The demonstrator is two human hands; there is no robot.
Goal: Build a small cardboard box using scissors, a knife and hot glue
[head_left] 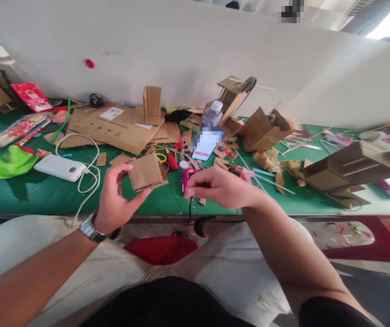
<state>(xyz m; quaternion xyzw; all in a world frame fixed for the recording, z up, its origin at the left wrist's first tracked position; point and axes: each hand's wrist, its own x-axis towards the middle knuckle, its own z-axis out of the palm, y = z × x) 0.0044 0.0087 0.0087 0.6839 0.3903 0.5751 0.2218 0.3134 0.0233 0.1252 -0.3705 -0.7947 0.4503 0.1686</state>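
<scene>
In my left hand (118, 193) is a small cardboard box (147, 172), gripped between the thumb below and the fingers behind, above the table's front edge. My right hand (218, 186) is closed, its thumb and fingertips pinched at the lower end of a pink glue gun (186, 178). A black cord (190, 210) hangs from there over the table edge. Part of the glue gun is hidden by my fingers. Just behind the box show yellow-handled scissors (161, 157) and a red-handled tool (172, 160).
Flattened cardboard (123, 131) covers the green table (140, 206) at left. A phone (206, 146) leans on a plastic bottle (212, 116). Cardboard structures (263, 131) stand to the right among scraps and sticks. A white power bank (60, 168) with a cable (96, 181) lies left.
</scene>
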